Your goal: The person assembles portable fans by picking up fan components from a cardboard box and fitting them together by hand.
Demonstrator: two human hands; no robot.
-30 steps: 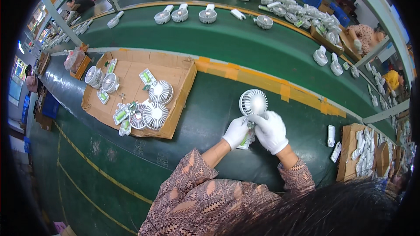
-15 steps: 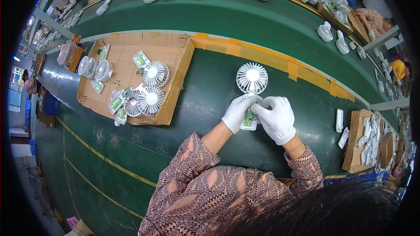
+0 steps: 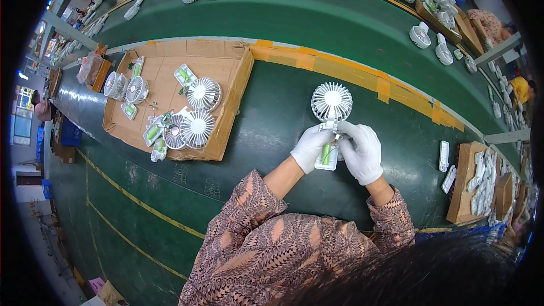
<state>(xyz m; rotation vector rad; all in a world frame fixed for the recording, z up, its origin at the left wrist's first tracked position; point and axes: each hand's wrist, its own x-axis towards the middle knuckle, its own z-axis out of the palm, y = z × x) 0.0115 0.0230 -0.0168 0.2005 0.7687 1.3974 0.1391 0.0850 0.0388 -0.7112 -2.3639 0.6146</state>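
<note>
A white handheld fan (image 3: 332,102) lies on the dark green bench, its round grille pointing away from me and its handle end toward me. The handle is uncovered, showing a green battery cell (image 3: 326,153) and thin wires in a white shell. In a white glove, my left hand (image 3: 310,146) grips the handle from the left, just below the fan head. My right hand (image 3: 362,152), also gloved, has its thumb and fingers closed at the handle's right side, by the wires. What exactly those fingertips pinch is too small to make out.
To the left, a shallow cardboard tray (image 3: 164,51) holds several opened fans. Two white handle covers (image 3: 443,156) lie at the right, beside a cardboard box (image 3: 462,192) of white parts. Beyond the taped ledge (image 3: 340,71), a green conveyor (image 3: 317,20) carries more fans. Co-workers sit farther off.
My right hand has shifted slightly off the handle, so more of the green battery and wires shows. My left hand keeps its hold. The whole view has shifted slightly.
</note>
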